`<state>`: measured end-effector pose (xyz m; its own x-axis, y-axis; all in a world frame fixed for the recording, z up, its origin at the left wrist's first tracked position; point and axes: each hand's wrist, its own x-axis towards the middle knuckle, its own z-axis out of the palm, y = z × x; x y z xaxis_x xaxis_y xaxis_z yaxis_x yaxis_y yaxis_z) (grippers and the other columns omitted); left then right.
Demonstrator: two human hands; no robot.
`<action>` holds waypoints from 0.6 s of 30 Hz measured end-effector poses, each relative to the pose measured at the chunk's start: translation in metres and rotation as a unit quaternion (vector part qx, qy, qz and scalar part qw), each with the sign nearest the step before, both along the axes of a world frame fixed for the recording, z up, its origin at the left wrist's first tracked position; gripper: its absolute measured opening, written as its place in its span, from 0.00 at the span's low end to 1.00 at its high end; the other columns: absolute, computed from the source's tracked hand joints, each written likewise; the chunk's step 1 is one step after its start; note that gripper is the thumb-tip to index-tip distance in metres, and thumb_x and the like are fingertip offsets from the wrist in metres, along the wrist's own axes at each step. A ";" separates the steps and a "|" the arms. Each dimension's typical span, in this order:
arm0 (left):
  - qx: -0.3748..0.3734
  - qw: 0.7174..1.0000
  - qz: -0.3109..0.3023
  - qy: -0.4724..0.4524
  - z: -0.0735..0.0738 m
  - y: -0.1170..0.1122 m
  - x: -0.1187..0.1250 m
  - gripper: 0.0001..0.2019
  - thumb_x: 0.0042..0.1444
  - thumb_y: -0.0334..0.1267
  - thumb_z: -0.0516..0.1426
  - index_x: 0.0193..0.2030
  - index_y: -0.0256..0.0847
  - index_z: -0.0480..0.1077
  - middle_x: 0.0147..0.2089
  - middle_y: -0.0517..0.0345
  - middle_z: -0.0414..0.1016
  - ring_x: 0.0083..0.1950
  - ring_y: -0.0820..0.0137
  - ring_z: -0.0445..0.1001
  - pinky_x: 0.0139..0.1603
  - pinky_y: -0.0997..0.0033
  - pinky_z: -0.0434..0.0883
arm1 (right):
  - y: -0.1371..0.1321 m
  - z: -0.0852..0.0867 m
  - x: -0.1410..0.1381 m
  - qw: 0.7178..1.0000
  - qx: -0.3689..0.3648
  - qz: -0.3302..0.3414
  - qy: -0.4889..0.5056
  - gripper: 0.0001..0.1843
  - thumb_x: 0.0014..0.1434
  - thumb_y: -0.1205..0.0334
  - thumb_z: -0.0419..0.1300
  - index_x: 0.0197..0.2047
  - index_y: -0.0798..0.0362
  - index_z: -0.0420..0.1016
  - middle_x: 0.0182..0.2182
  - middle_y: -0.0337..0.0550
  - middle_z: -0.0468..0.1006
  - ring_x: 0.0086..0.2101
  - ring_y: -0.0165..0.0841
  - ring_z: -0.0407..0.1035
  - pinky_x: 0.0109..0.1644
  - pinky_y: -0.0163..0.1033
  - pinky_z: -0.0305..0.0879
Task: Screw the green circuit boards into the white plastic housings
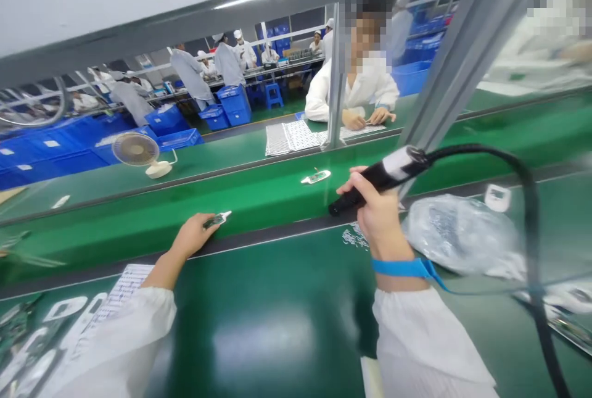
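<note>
Left grip (194, 234), centre-left of frame, pinching small white device (218, 219) at near edge of green conveyor belt (259, 200). Right grip (377, 210), centre-right, clenched round black handheld tool (365, 185), tip angled down-left above tabletop (277, 299). Black cable (530, 200) loops right. Clear plastic bag (457, 231) just beside right grip.

White sleeves (416, 336), blue wrist strap (402, 267)

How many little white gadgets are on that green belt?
3: a middle gadget, a far-left gadget, and a held gadget in the left hand at the belt edge. The frame may hide more.
</note>
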<state>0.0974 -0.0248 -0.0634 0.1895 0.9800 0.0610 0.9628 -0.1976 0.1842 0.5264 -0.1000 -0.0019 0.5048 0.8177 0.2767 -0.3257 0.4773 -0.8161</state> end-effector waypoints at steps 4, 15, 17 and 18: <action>0.040 0.999 -0.017 0.016 -0.003 0.001 0.019 0.29 0.62 0.59 0.49 0.53 0.37 0.75 0.52 0.40 0.78 0.48 0.49 0.78 0.51 0.53 0.73 | -0.014 0.012 0.019 0.994 -0.033 -0.064 -0.084 0.12 0.49 0.56 0.72 0.31 0.53 0.77 0.17 0.34 0.71 0.18 0.30 0.66 0.24 0.38 0.66; 0.166 0.984 0.017 -0.056 -0.044 -0.123 0.138 0.24 0.68 0.55 0.47 0.57 0.39 0.70 0.50 0.42 0.77 0.45 0.52 0.79 0.44 0.56 0.74 | -0.014 -0.007 0.029 0.986 -0.133 0.006 -0.103 0.14 0.49 0.55 0.71 0.30 0.54 0.74 0.16 0.33 0.69 0.16 0.28 0.63 0.21 0.36 0.62; 0.157 0.984 0.020 -0.077 -0.047 -0.136 0.149 0.24 0.68 0.55 0.49 0.59 0.40 0.68 0.53 0.42 0.76 0.46 0.52 0.78 0.43 0.55 0.75 | -0.013 -0.009 0.024 0.983 -0.140 0.028 -0.117 0.15 0.49 0.54 0.71 0.31 0.55 0.74 0.16 0.33 0.69 0.17 0.28 0.64 0.22 0.35 0.62; 0.151 0.984 0.011 -0.094 -0.048 -0.140 0.153 0.24 0.67 0.55 0.50 0.60 0.41 0.67 0.55 0.42 0.75 0.47 0.52 0.78 0.44 0.55 0.75 | -0.012 -0.009 0.023 0.981 -0.143 0.034 -0.128 0.15 0.49 0.53 0.72 0.31 0.55 0.75 0.16 0.34 0.70 0.17 0.28 0.64 0.22 0.35 0.62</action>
<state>0.2503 -0.1652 -0.1110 0.1263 0.9154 0.3821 0.9217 -0.2507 0.2959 0.5490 -0.1120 -0.0110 0.3898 0.9101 0.1410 -0.1169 0.2008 -0.9726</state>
